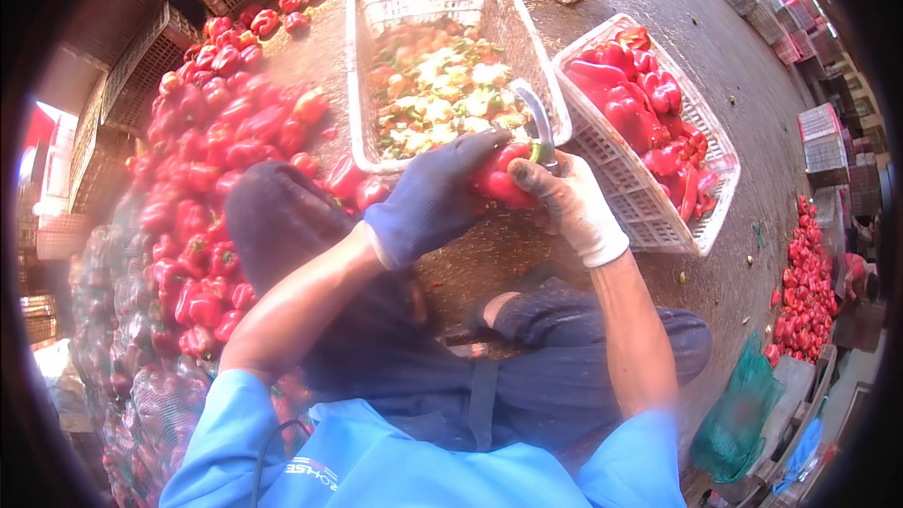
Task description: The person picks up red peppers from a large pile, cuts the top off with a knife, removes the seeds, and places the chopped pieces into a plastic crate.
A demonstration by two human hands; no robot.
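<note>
My left hand (441, 190), in a dark blue knit glove, grips a red bell pepper (502, 178) from its left side. On the other side my right hand (580, 206), in a soiled white glove, has its thumb against the pepper near the green stem. A curved metal blade (542, 113) rises from the right hand; its handle is hidden in the fingers. Just beyond the hands stands a white plastic crate (356, 77) with pale, green-flecked pepper cores (444, 77) inside. A second white crate (617, 180), tilted at the right, holds red pepper pieces (635, 99).
A large heap of whole red peppers (204, 176) lies at the left, beside filled mesh sacks (113, 339). Stacked crates (148, 63) stand behind it. At far right are another pepper heap (804, 289), a green mesh sack (741, 409) and a bent-over person (857, 275).
</note>
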